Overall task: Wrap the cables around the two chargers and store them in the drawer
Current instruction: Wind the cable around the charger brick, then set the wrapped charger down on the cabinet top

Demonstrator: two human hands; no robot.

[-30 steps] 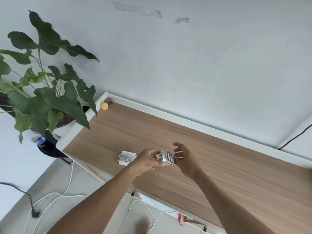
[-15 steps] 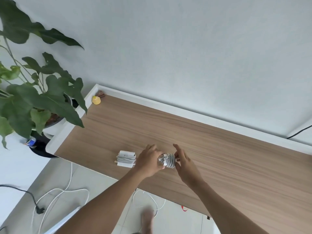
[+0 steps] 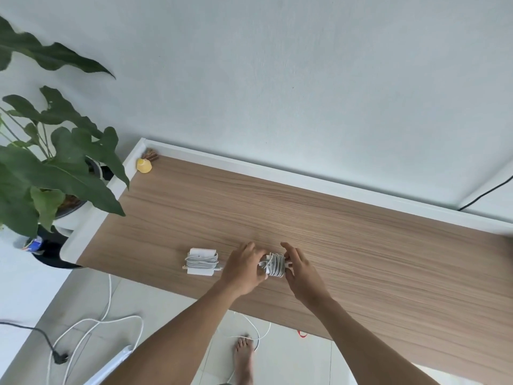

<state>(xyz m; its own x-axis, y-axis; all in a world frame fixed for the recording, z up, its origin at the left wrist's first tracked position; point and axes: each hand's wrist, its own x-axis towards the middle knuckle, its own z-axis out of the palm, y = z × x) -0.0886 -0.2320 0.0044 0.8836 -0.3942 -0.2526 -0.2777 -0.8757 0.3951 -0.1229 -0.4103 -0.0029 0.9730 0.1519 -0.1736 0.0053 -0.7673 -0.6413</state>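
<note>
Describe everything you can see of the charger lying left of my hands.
The wrapped charger is a white, square, plastic-looking brick with pale grey cable looped round its middle. It lies flat on the wooden desk near the front edge, a short cable end poking out. The left hand is close beside it, not gripping it.

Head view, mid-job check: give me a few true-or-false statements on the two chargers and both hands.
1. The lone charger lies on the desk, cable wound round it. True.
2. Left hand and right hand both touch the held charger. True.
3. The held charger's cable trails to the floor. False: it is coiled round the body.
4. The yellow object sits beside the lone charger. False: it is in the desk's far corner.
</note>
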